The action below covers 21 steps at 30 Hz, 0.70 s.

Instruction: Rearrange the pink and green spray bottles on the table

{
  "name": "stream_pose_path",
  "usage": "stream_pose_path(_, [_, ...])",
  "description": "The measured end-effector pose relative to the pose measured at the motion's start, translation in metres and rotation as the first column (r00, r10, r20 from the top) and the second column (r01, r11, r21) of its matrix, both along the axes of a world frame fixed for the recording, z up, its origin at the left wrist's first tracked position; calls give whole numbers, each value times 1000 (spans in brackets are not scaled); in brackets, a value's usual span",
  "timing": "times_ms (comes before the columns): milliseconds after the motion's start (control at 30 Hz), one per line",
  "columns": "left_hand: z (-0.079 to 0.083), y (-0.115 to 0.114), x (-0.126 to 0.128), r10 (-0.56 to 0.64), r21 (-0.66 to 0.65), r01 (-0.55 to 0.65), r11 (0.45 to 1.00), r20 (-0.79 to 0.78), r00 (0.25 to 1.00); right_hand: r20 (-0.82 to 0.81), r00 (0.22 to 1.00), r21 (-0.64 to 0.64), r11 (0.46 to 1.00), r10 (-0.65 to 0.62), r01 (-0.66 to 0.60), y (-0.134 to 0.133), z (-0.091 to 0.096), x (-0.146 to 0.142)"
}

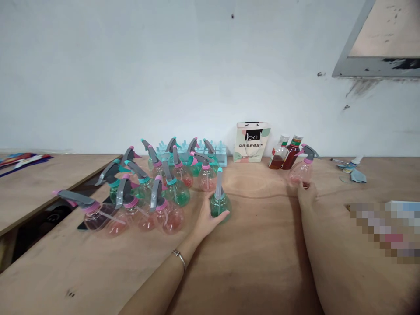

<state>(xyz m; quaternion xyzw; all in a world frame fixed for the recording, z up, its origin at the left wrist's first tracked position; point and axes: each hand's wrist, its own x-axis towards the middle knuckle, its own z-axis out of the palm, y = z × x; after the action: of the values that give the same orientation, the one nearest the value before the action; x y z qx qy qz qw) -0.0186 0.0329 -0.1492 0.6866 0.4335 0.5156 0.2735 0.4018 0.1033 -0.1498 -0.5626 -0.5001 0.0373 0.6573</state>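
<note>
A green spray bottle (220, 204) with a grey trigger head stands upright on the table, and my left hand (205, 221) is wrapped around its near left side, thumb across the front. Farther right, a clear pink spray bottle (299, 172) has a grey and pink head. At its lower near side my right hand (307, 194) has curled fingers closed on the base; its fingertips are partly hidden. Left of my left hand stand several more pink and green spray bottles, among them a pink spray bottle (169, 217).
A turquoise rack (221, 153) sits behind the bottles. A paper bag (251, 146) and two bottles of dark liquid (290, 156) stand by the wall. Small items, including a blue cloth (358, 176), lie at right. A gap (52, 214) parts the tables at left. A blurred patch covers the near right.
</note>
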Motion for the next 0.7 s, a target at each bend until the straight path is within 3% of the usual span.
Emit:
stream_pose_path(67, [-4, -1, 4, -4, 41, 4, 999, -22, 1000, -47, 990, -18, 991, -134, 133, -2, 2, -13])
stream_pose_path(133, [-9, -5, 12, 11, 92, -6, 996, -44, 999, -66, 982, -56, 983, -180, 176, -2, 7, -33])
stream_pose_path(200, [-14, -11, 23, 51, 103, -46, 994, -50, 997, -54, 993, -95, 991, -102, 96, -3, 21, -58])
stream_pose_path(267, [-17, -19, 33, 82, 64, -79, 995, -53, 995, -8, 997, -113, 990, 79, -80, -8, 41, -88])
stream_pose_path(300, [-18, -22, 37, 79, 43, -76, 996, -61, 995, 56, 945, -144, 939, 322, -312, -13, 54, -104])
stream_pose_path(367, [-16, -29, 42, 51, 7, -50, 999, -96, 994, 171, 731, -244, 747, 661, -618, -28, 77, -136])
stream_pose_path(433, [-13, -34, 44, 39, -21, -43, 999, -157, 987, 188, 553, -365, 580, 812, -728, -45, 93, -168])
stream_pose_path(500, [-11, -38, 44, 63, -34, -73, 997, -235, 970, 111, 463, -434, 462, 879, -773, -60, 101, -195])
stream_pose_path(533, [-12, -40, 45, 82, -26, -93, 995, -273, 958, 71, 463, -425, 447, 884, -788, -65, 101, -206])
stream_pose_path(600, [-16, -42, 46, 112, 26, -109, 994, -330, 937, 17, 492, -352, 465, 871, -812, -72, 101, -222])
stream_pose_path(700, [-26, -42, 46, 112, 207, -43, 977, -337, 935, -32, 475, -260, 452, 879, -854, -75, 102, -228])
